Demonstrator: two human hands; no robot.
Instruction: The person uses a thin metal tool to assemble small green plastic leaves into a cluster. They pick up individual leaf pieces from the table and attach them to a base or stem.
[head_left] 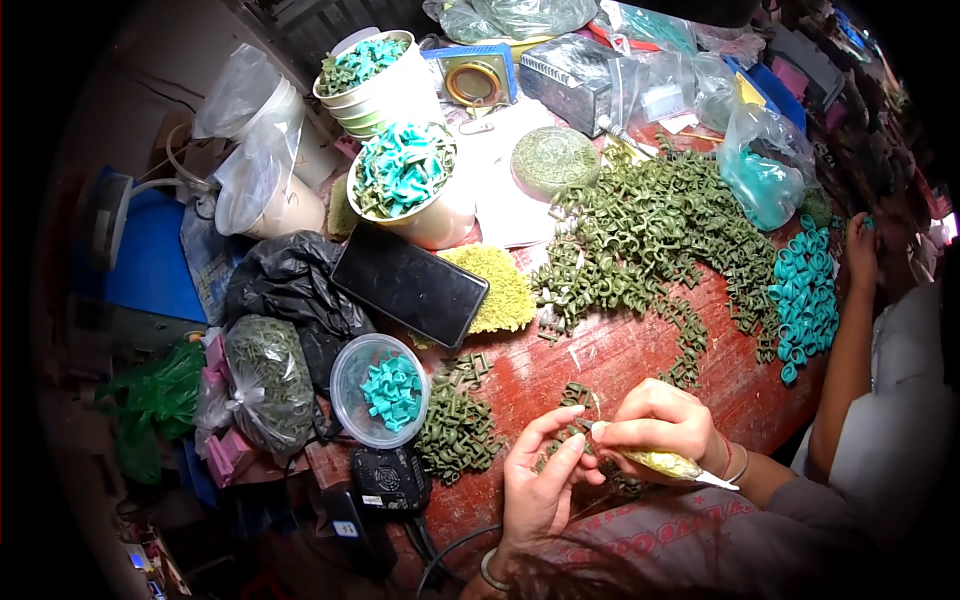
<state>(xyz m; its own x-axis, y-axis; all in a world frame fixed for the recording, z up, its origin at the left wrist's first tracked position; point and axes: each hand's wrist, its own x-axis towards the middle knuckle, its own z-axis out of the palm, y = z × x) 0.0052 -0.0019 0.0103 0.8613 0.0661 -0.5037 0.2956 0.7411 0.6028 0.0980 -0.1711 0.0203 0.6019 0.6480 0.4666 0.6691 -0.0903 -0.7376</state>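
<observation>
Place: small-parts workshop | scuffed red bench [740, 375] | heaped olive-green pieces [650, 215] | piled teal rings [805, 300] | filled white buckets [442, 220] | another person's arm [843, 375] at right

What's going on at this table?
A person's right hand holds a yellow-and-white tool close to the left hand; whatever is between their fingertips is too small to make out. Green pieces lie heaped on the red table, teal ones near a co-worker's hand.
</observation>
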